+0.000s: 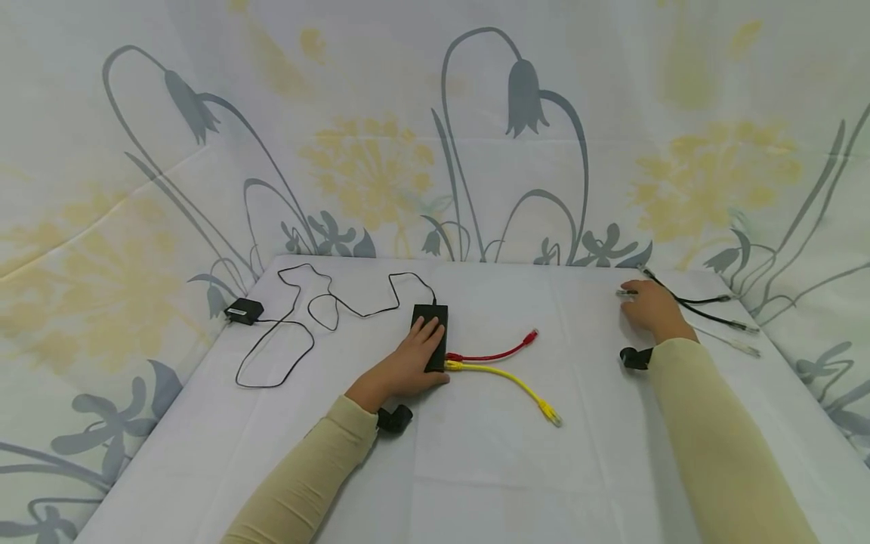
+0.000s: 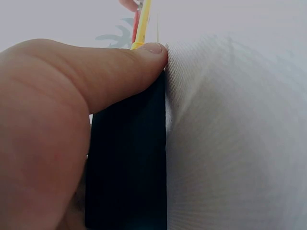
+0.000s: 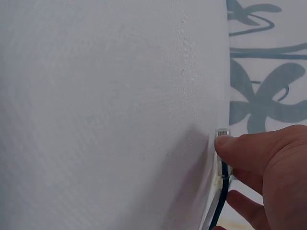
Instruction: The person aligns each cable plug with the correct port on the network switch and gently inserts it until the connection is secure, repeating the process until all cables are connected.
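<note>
My left hand [image 1: 411, 359] rests on a black network switch [image 1: 438, 313], fingers over its top and thumb along the near end. The left wrist view shows the thumb lying across the dark box [image 2: 127, 163] close to the yellow plug. Out of the switch's right side come a short red network cable [image 1: 492, 357] and a yellow network cable [image 1: 510, 375], their far ends loose. At the far right my right hand [image 1: 651, 308] pinches the clear connector [image 3: 223, 132] of a black network cable [image 3: 219, 206] between thumb and fingers.
Beside my right hand lie black network cables [image 1: 714, 310] and a white one [image 1: 723, 341]. A thin black power cord [image 1: 272, 385] loops from the switch to a black adapter [image 1: 245, 310] at the left table edge. Patterned cloth [image 1: 408, 189] hangs behind the white table [image 1: 510, 483].
</note>
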A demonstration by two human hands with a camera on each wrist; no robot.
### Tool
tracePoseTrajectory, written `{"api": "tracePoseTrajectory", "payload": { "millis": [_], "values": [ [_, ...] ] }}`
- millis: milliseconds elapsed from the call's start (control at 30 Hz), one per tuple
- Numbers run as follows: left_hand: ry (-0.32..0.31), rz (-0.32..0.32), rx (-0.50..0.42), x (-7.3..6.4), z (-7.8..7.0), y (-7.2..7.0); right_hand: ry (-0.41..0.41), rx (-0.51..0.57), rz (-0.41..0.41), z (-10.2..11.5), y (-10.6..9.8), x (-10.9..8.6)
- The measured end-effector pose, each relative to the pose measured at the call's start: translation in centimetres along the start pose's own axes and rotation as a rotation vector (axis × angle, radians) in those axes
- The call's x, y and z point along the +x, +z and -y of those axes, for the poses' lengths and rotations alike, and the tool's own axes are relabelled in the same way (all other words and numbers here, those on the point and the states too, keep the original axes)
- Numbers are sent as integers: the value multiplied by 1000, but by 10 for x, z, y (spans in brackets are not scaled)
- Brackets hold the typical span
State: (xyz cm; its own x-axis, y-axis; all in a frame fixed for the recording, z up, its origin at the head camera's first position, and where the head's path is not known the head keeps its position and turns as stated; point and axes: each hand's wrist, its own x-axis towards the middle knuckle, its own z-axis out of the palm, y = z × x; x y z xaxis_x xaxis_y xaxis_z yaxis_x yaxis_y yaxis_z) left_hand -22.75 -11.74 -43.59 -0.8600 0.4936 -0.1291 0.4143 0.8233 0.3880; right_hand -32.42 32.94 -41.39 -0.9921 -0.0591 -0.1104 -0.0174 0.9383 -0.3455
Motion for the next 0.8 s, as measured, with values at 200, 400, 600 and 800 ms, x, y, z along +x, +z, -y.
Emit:
{"api": "tracePoseTrajectory", "payload": {
  "millis": [200, 400, 600, 800],
  "values": [
    [5, 1, -3, 0, 1, 0, 26, 2, -39, -4, 1, 3],
    [3, -3, -3, 1, 1, 1, 57, -13, -58, -10, 1, 4],
    [1, -4, -10, 1, 0, 1, 60, 1, -79, -14, 5, 2],
    [-5, -1, -15, 0, -1, -1, 12, -3, -130, -15, 7, 1]
  ]
}}
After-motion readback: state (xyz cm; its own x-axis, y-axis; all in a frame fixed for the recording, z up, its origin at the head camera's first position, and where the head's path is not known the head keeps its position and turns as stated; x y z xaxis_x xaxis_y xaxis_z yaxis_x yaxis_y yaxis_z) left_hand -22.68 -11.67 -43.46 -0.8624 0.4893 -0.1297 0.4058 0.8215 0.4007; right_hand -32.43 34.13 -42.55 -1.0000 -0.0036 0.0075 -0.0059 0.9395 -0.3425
